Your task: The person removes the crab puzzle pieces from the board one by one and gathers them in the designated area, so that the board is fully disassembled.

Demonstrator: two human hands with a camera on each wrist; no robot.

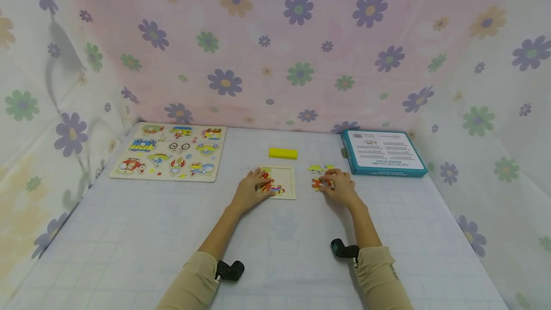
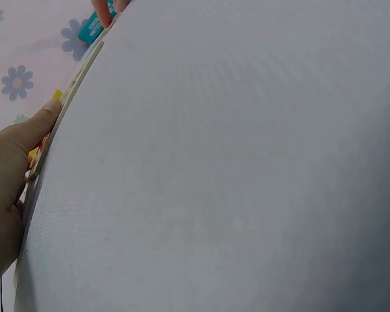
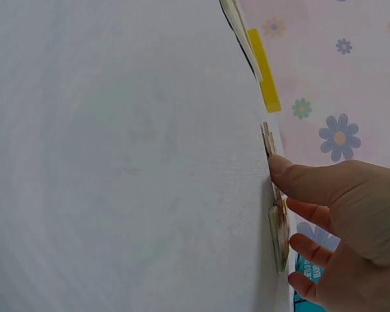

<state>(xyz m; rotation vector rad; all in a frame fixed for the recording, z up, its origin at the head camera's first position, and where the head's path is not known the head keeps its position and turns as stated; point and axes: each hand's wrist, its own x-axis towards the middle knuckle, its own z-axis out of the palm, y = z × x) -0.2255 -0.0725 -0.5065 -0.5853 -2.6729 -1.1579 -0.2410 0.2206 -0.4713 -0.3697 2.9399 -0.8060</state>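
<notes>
Pale wooden square puzzle tray [image 1: 286, 175] mid-tabletop [image 1: 292, 257], left hand [image 1: 249, 191] gripping its left side, seemingly for steadiness; and over right, right hand [image 1: 342, 188] pinches a flat red-printed jigsaw piece [image 1: 316, 184]!

- Between left grip [image 1: 254, 188] and right grip [image 1: 341, 188]: a bare bench [image 1: 303, 207] lane beside the puzzle tray [image 1: 287, 176].
- Ahead-right of left grip: yellow block [image 1: 282, 153] in the way; ahead-left, picture board [image 1: 168, 152].
- Just ahead-left of right grip: puzzle pieces [image 1: 317, 169]; ahead-right, teal box [image 1: 387, 153].
- Behind both: open passage between 2 forearms.
</notes>
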